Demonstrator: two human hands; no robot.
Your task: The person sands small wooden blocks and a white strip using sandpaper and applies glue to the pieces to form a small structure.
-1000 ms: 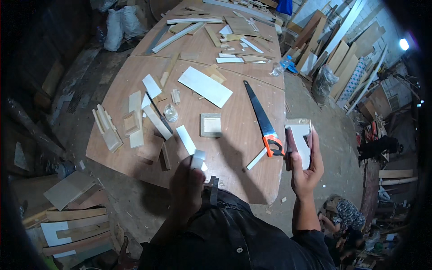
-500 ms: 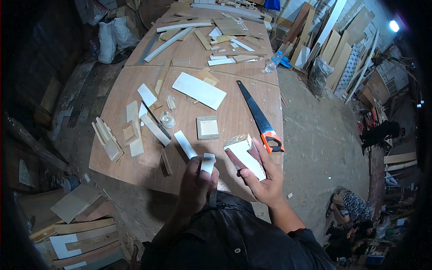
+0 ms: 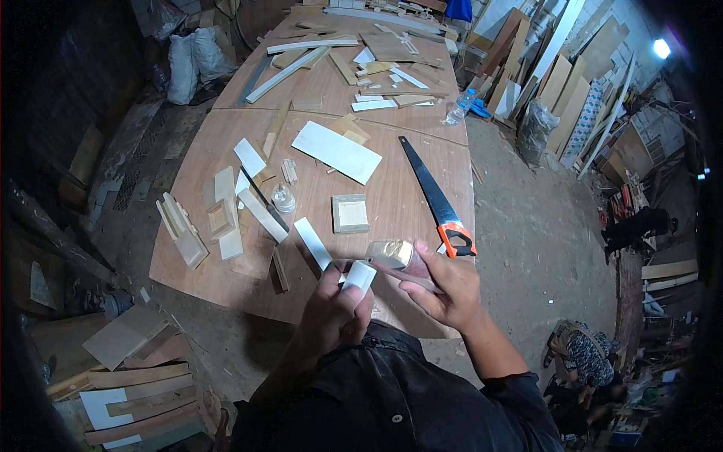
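Near the front edge of the table, my left hand (image 3: 336, 303) pinches a small white strip of board (image 3: 359, 276), its end pointing up. My right hand (image 3: 452, 292) is wrapped round a sanding block (image 3: 398, 255), a wooden block with reddish-brown sandpaper around it. The block lies tilted, its left end at the upper end of the white strip; whether they touch I cannot tell. Beyond my left hand rests another white strip (image 3: 312, 242). A small square wooden frame (image 3: 351, 214) lies ahead of both hands.
A handsaw (image 3: 429, 188) with an orange-black handle lies along the right table edge. A glass jar (image 3: 283, 199), a white panel (image 3: 336, 153) and wood pieces (image 3: 183, 231) occupy the left and middle. Offcuts and a plastic bottle (image 3: 460, 108) sit farther back. A person (image 3: 584, 358) crouches at lower right.
My right hand has turned the sanding block and brought it left against or close to the white strip. The strip in my left hand has tilted to the right.
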